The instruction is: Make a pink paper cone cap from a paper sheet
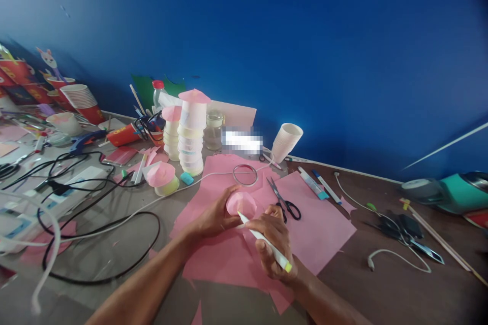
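Over a pile of pink paper sheets (316,228), my left hand (213,219) curls round the side of a small piece topped with a pink paper cone (241,203). What lies under the cone is hidden. My right hand (272,233) grips a white marker (284,263) with a yellow-green end, its tip against the cone's lower edge. Black-handled scissors (292,209) lie just beyond my right hand. Behind the cone sits a roll of tape (245,174). To the left stands a paper cup with a pink cone top (162,177).
Two towers of stacked paper cups with pink roofs, a taller one (192,137) and a shorter one (171,132), stand at the back. A tilted cup stack (286,142) leans near the blue wall. Black cables (152,251) and a power strip (76,198) crowd the left.
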A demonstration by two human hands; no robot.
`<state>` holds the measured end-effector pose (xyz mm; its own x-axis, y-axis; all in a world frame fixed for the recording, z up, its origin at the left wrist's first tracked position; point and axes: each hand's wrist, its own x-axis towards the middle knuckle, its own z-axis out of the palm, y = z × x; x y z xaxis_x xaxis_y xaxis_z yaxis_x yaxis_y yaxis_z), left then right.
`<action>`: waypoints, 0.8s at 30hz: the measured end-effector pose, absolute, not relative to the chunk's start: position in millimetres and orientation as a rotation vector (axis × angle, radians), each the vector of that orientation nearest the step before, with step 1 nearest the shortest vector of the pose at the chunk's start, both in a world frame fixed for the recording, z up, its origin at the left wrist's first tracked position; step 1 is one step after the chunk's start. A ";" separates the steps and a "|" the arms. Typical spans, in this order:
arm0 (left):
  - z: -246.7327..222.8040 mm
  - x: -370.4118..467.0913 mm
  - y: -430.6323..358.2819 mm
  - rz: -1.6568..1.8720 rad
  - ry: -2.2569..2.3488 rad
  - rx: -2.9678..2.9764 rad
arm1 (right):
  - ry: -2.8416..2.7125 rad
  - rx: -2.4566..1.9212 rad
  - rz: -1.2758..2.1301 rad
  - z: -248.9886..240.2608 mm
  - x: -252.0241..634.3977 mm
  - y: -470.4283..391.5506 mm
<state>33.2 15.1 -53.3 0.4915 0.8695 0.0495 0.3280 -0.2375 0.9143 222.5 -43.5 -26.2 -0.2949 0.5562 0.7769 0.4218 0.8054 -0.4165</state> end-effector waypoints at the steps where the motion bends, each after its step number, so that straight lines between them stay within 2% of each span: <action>1: -53.9 33.2 15.1 0.722 1.010 1.791 | -1.930 -0.737 0.151 -26.6 222.7 -43.7; 24: -49.5 33.8 14.9 0.705 0.993 1.767 | -1.912 -0.761 0.138 -27.3 222.1 -44.4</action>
<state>33.8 14.9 -49.5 0.5027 0.8639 0.0295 0.3124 -0.2134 0.9257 222.1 -44.4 -27.3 -0.2721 0.5627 0.7806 0.4445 0.7930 -0.4167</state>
